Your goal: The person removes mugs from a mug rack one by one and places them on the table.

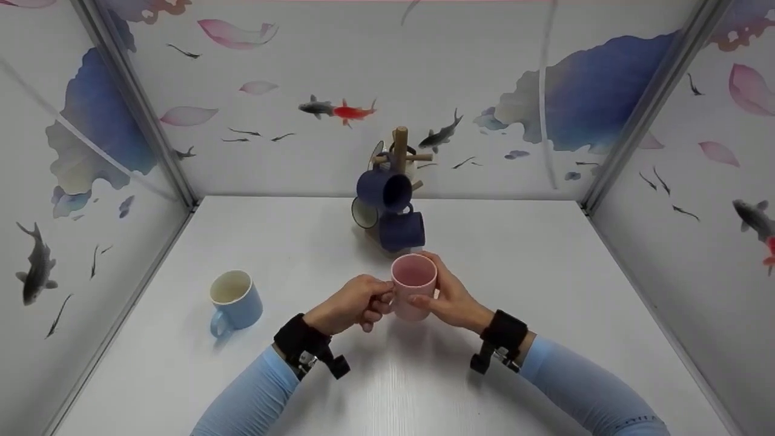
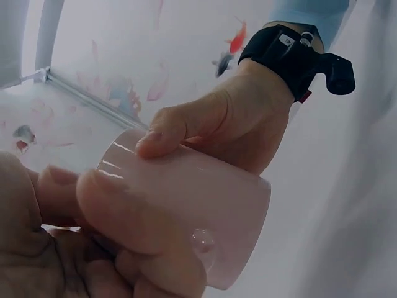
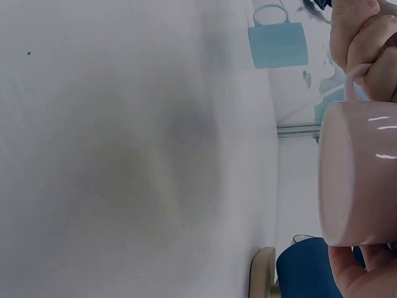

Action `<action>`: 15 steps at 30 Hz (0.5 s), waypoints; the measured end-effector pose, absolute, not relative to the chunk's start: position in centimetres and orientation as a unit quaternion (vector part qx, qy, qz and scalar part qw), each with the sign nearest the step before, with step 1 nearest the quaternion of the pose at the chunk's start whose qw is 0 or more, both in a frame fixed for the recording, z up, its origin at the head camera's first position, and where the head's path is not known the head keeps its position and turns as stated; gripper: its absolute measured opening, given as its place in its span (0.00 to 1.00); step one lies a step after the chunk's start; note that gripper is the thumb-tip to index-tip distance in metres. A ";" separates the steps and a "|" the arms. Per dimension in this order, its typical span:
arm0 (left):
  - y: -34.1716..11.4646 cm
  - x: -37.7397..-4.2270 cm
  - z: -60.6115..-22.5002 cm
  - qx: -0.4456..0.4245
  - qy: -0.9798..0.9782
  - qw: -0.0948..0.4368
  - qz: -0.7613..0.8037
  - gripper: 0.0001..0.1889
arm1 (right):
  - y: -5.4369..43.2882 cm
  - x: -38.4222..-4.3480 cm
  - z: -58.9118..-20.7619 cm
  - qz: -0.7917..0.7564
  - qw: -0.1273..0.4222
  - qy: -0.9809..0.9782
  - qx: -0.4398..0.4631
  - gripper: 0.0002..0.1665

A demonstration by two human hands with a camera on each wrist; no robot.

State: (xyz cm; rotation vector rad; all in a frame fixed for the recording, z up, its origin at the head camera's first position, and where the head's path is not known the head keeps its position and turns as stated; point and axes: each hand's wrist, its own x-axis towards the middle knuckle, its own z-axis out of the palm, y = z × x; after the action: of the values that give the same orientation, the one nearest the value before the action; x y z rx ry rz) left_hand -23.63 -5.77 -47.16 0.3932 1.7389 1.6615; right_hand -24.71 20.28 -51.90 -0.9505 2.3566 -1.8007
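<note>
A pink mug [image 1: 404, 292] is held upright between both hands above the white table, in front of the mug rack. My left hand [image 1: 348, 304] pinches its handle from the left, with the thumb on top. From the right, my right hand [image 1: 454, 303] wraps round the mug's body, thumb on the near side and fingers behind it. In the left wrist view the left fingers [image 2: 130, 211] cover the handle and part of the pink wall [image 2: 205, 192]. The right wrist view shows the handle looping up to the left fingers [image 3: 372, 43].
Behind the pink mug stands a wooden mug rack [image 1: 400, 145] with two dark blue mugs [image 1: 374, 189] and a pale, dark-rimmed mug [image 1: 364, 215] on it. A light blue mug [image 1: 245, 309] stands on the table [image 1: 290, 236] at the left. Patterned walls [image 1: 339, 60] enclose the table.
</note>
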 end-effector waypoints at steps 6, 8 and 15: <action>-5.7 -23.1 -47.5 0.146 0.663 0.317 0.663 0.24 | 20.3 -24.9 -51.3 -0.559 0.006 0.768 -0.313 0.48; -5.6 -23.0 -47.5 0.148 0.661 0.306 0.669 0.23 | 20.3 -25.0 -51.1 -0.549 -0.004 0.776 -0.311 0.48; -5.6 -22.8 -48.0 0.142 0.658 0.274 0.687 0.23 | 20.5 -25.1 -50.9 -0.517 -0.028 0.799 -0.305 0.48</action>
State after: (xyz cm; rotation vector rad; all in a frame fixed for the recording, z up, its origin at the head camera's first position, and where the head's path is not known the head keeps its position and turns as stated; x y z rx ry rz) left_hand -22.77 -5.59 -47.95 0.3822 1.7693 1.8468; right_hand -25.08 20.54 -50.86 -0.9741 2.5557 -1.6546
